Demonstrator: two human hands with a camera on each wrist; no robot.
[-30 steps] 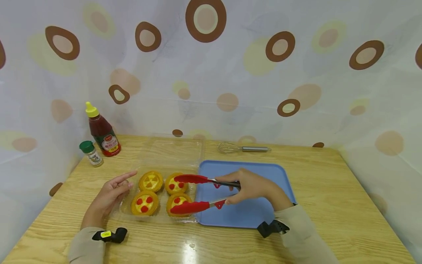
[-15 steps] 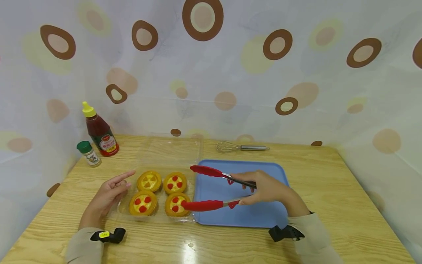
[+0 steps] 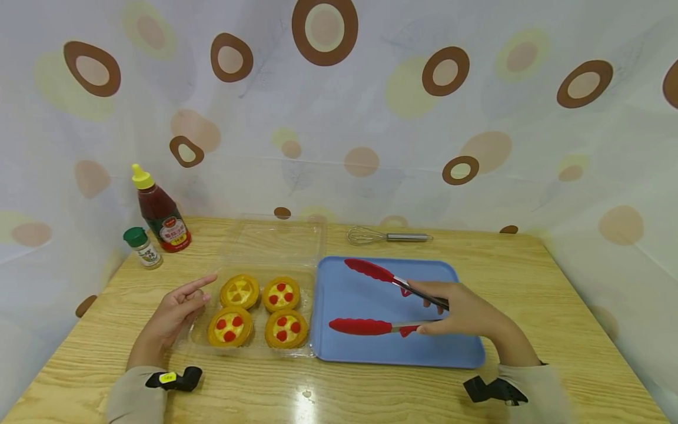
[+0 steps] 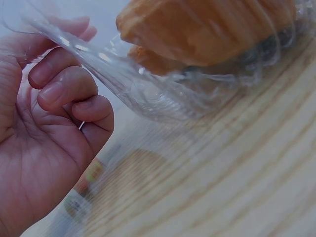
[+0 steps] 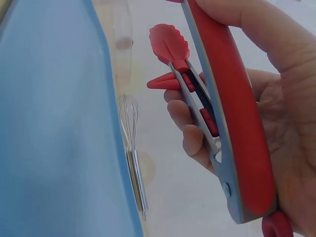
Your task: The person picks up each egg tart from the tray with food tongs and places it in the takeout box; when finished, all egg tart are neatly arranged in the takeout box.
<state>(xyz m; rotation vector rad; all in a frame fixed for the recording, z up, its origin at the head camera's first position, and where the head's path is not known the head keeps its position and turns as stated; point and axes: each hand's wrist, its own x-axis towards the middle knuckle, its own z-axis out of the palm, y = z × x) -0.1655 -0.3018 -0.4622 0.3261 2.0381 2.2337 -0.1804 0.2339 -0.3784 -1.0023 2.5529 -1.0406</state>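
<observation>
My right hand (image 3: 463,312) grips a pair of red-headed tongs (image 3: 365,327) above a blue tray (image 3: 365,347). The tongs' two heads are spread apart with nothing between them. In the right wrist view the thumb lies on the red handle (image 5: 232,108) and the fingers wrap the other arm. My left hand (image 3: 169,315) holds the left edge of a clear plastic container (image 3: 275,353), its index finger stretched along that edge. In the left wrist view the other fingers (image 4: 69,89) curl by the rim. Several tarts (image 3: 286,328) sit inside, most with red pieces on top.
Behind the tray lies a whisk (image 3: 389,237). A ketchup bottle (image 3: 164,215) with a yellow cap and a green-capped seasoning jar (image 3: 144,248) stand at the back left. The container's lid (image 3: 272,241) is folded back toward the patterned curtain (image 3: 339,118).
My right hand has drawn the tongs rightward, from above the tarts to above the tray, and the heads stay spread. My left hand has kept its place at the container.
</observation>
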